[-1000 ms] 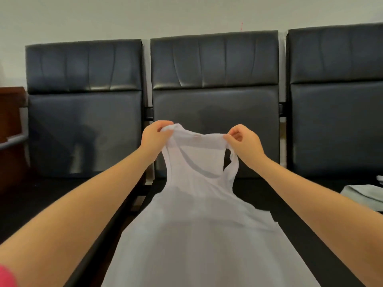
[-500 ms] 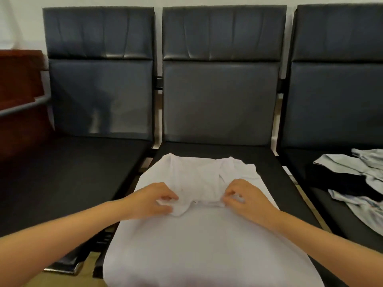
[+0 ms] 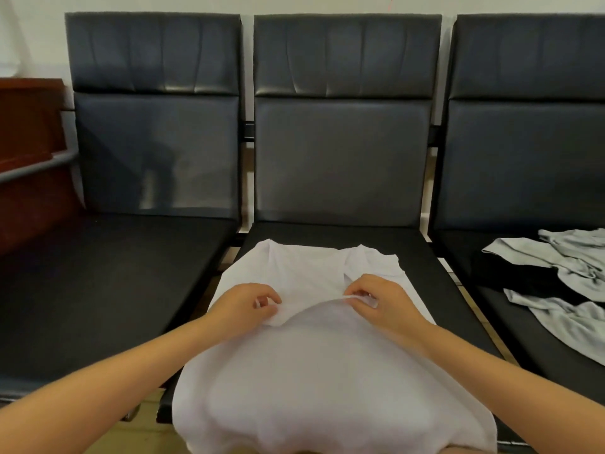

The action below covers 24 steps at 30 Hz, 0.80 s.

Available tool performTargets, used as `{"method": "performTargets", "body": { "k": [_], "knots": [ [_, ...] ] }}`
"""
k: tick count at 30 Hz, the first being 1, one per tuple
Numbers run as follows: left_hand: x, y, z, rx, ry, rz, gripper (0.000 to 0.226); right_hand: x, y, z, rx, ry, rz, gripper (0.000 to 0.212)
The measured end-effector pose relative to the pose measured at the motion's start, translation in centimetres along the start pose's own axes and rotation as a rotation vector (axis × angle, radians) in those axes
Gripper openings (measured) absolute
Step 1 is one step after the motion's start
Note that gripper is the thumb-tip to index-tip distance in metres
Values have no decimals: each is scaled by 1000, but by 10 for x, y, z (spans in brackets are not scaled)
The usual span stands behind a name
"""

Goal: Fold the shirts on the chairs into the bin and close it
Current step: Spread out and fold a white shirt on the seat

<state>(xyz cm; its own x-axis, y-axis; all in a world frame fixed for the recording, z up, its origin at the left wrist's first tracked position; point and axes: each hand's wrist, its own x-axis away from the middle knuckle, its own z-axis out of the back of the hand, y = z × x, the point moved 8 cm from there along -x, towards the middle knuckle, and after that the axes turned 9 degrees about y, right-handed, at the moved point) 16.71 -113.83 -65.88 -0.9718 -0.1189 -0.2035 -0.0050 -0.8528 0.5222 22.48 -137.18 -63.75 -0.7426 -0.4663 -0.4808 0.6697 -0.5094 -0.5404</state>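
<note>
With the left hand (image 3: pixel 248 306) and right hand (image 3: pixel 376 301) each pinching a folded edge of the white shirt (image 3: pixel 304 371) lying beneath them on the middle chair seat (image 3: pixel 422 257), the first fold is apparently under way; next, flatten it.

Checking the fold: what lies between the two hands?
In the head view, only a band of the white shirt spans between the left hand and the right hand; each pinches its cloth.
</note>
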Motion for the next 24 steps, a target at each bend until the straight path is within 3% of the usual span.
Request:
{"method": "performTargets", "body": {
  "k": [4, 9, 11, 16, 19, 22, 24],
  "knots": [
    [-23, -7, 16, 14, 115, 26, 13, 17, 3, -4, 6, -201, -26, 11],
    [-75, -20, 23, -110, 167, 107, 24, -37, 59, 17, -11, 88, -380, 21],
    [-97, -25, 23, -86, 183, 123, 30, -64, 78, 15, 113, 83, -473, 24],
    [-143, -20, 18, 46, 191, 161, 45, -120, 94, -11, 214, 19, -336, 19],
    [-156, -25, 3, 99, 71, 202, 45, -131, 112, -34, 388, -208, -355, 44],
    [-155, -45, -6, 165, -15, 232, 16, -129, 126, -32, 331, -248, -327, 13],
    [-153, -53, -1, 284, 5, 212, 9, -123, 127, -23, 168, -205, -318, 9]
  ]
}}
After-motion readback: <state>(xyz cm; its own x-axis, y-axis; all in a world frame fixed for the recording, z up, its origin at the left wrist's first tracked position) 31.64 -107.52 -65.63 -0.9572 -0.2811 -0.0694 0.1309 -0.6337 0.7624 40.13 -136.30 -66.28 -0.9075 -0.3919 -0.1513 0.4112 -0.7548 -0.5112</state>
